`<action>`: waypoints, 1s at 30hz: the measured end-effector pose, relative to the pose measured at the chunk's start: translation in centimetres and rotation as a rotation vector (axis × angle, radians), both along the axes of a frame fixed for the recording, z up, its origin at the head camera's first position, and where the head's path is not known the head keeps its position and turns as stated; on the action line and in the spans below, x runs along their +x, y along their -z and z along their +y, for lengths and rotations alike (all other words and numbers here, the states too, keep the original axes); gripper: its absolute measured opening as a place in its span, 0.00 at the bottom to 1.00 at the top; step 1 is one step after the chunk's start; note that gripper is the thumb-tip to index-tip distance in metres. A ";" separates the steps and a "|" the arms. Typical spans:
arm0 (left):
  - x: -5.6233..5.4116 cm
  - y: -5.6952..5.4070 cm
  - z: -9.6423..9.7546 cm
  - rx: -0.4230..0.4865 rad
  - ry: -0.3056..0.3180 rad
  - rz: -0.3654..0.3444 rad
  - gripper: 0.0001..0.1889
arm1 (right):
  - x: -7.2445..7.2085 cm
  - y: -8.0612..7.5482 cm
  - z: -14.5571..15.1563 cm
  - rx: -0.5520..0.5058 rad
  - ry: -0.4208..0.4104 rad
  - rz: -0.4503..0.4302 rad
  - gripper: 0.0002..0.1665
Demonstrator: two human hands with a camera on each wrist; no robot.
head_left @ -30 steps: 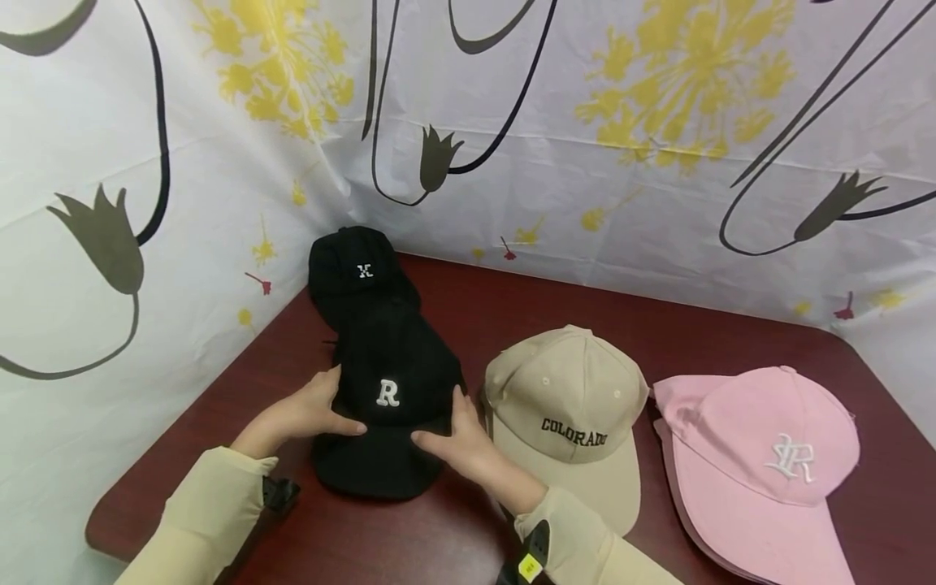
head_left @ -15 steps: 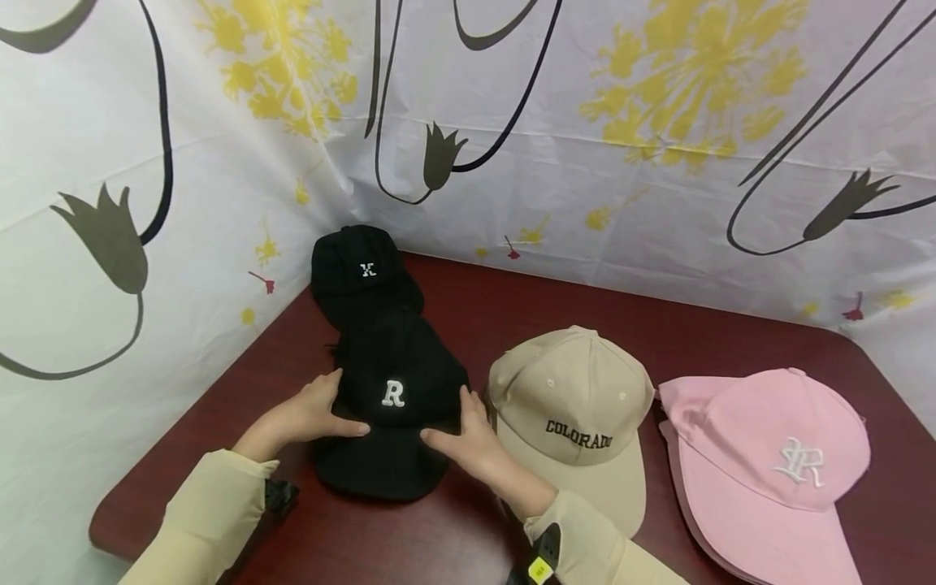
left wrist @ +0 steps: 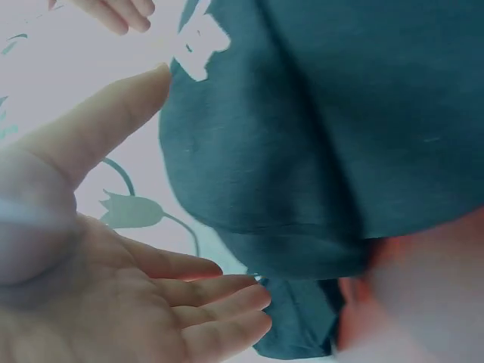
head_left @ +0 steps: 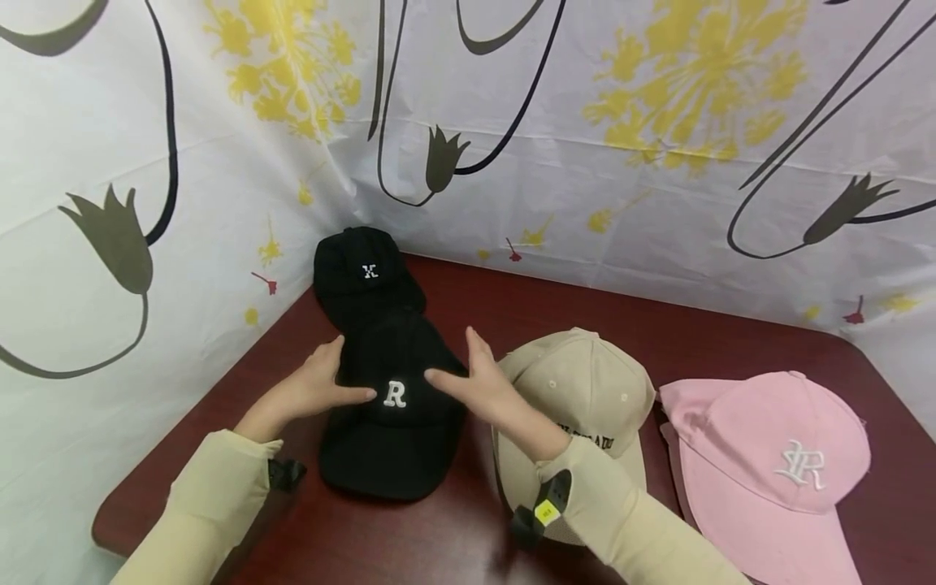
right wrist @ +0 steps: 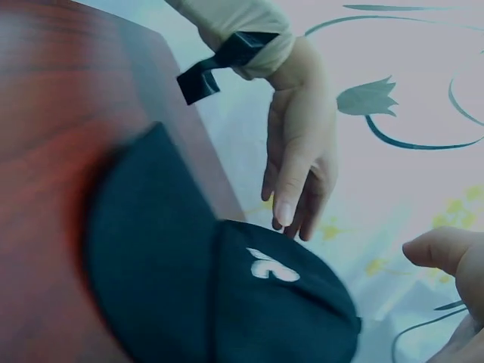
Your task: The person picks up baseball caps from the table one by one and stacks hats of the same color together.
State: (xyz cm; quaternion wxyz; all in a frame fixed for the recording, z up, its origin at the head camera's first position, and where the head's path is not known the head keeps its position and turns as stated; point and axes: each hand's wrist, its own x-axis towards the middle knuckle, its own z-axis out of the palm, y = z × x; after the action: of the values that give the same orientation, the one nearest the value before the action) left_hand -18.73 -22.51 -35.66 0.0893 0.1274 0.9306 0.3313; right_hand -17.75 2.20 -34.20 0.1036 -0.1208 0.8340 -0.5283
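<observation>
A black baseball cap [head_left: 395,459] with a white R lies on the table, brim toward me. At its left side is my left hand [head_left: 303,394], thumb spread over the crown's front and fingers extended. My right hand [head_left: 486,382] hovers at the crown's right side with thumb and fingers spread apart. The left wrist view shows the left palm [left wrist: 98,295] turned to the cap [left wrist: 318,128], fingers straight and holding nothing. In the right wrist view, the right thumb [right wrist: 435,248] stands off from the crown [right wrist: 287,310].
Behind the R cap sits another black cap [head_left: 358,276] with a small white emblem, against the R cap's crown. A beige COLORADO cap [head_left: 578,378] stands to the right, partly behind my right forearm. Farther right is a pink cap [head_left: 768,431]. A patterned white cloth [head_left: 512,219] borders the dark red table [head_left: 468,540].
Both hands have come off the front of the R cap, the right one lifting up and away from the brim. The cap stays in place.
</observation>
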 end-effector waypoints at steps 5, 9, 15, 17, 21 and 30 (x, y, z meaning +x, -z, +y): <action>-1.0 -1.5 0.2 -0.012 -0.008 -0.009 0.53 | -1.6 -1.9 -0.4 0.062 -0.015 -0.004 0.54; -1.9 -2.6 0.2 -0.009 -0.009 -0.030 0.52 | -2.9 -2.5 -0.9 0.107 -0.016 0.000 0.53; -3.6 -3.7 0.0 -0.025 -0.031 -0.009 0.50 | -4.9 -2.8 -2.0 0.083 0.008 -0.090 0.53; -4.2 -3.6 0.0 -0.028 -0.044 -0.004 0.50 | -5.5 -3.0 -2.4 0.076 0.015 -0.113 0.52; -5.3 -3.3 -0.2 -0.040 -0.084 -0.020 0.49 | -6.5 -3.1 -3.3 0.067 0.022 -0.146 0.51; -7.6 -3.2 -1.2 -0.057 -0.109 -0.109 0.47 | -9.7 -3.5 -4.6 -0.013 0.077 -0.290 0.52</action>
State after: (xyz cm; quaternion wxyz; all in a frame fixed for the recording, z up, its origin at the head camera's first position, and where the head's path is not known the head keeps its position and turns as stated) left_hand -26.33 -23.66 -32.47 0.1252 0.0560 0.9389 0.3157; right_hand -27.49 -2.38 -30.66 0.2020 -0.0118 0.8107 -0.5493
